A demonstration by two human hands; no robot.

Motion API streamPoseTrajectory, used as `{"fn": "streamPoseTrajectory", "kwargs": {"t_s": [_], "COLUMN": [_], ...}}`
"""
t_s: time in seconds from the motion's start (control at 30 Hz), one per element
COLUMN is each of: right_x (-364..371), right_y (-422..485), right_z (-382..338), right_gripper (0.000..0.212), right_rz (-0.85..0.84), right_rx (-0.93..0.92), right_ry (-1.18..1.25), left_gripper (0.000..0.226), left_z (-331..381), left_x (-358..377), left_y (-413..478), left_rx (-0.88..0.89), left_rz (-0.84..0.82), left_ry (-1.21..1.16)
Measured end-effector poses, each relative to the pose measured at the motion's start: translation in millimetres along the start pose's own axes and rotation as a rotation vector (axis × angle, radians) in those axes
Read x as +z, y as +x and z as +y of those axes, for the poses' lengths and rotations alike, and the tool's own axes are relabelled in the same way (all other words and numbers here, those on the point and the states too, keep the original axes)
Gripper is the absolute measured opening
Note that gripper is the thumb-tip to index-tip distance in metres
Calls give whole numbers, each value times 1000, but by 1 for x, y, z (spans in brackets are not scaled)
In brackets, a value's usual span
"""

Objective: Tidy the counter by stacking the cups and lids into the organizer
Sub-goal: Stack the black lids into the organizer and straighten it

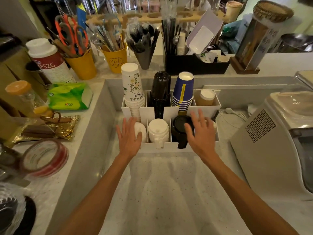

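Head view: hands (pixel 166 134) partly hiding lids (pixel 158 129).

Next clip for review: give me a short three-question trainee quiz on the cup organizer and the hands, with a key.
1. True or false: the blue cups stand in the back row of the organizer, mouths down.
2. Which stack is directly left of the blue cups? A) black cups B) white flowered cups C) brown cups
3. Fill in: the right hand hovers open over the ____ lids in the front row, while the left hand is by the white lids.

Key: 1 true; 2 A; 3 black.
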State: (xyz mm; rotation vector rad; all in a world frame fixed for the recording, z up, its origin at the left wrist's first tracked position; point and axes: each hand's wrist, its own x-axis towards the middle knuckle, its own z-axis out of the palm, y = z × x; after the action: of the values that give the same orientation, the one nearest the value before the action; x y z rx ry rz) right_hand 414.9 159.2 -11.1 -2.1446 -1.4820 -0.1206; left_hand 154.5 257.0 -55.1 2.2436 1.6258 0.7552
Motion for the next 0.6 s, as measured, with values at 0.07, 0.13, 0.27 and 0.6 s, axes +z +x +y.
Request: {"fn": "streamPoseTrajectory", "kwargs": {"t_s": [0.07,0.13,0.27,0.6], "right_x": [-6,-7,10,16], "right_y": [-1,3,8,-12], "right_z": [26,59,115,142], "right_gripper": [48,47,46,38], "right_rz": [158,149,-176,-364], "right_rx": [116,374,586,524], "right_ry": [90,264,547,797], "left_gripper": [53,31,25,21], "left_z": [-6,-12,-22,-37], "left_x": [-5,-11,-10,-2], "left_y": [2,4,1,-2], "left_rx": [-216,-448,-573,-674], "left_rz": [70,18,-181,-131], "left_ry": [-227,-509,-594,-791]}}
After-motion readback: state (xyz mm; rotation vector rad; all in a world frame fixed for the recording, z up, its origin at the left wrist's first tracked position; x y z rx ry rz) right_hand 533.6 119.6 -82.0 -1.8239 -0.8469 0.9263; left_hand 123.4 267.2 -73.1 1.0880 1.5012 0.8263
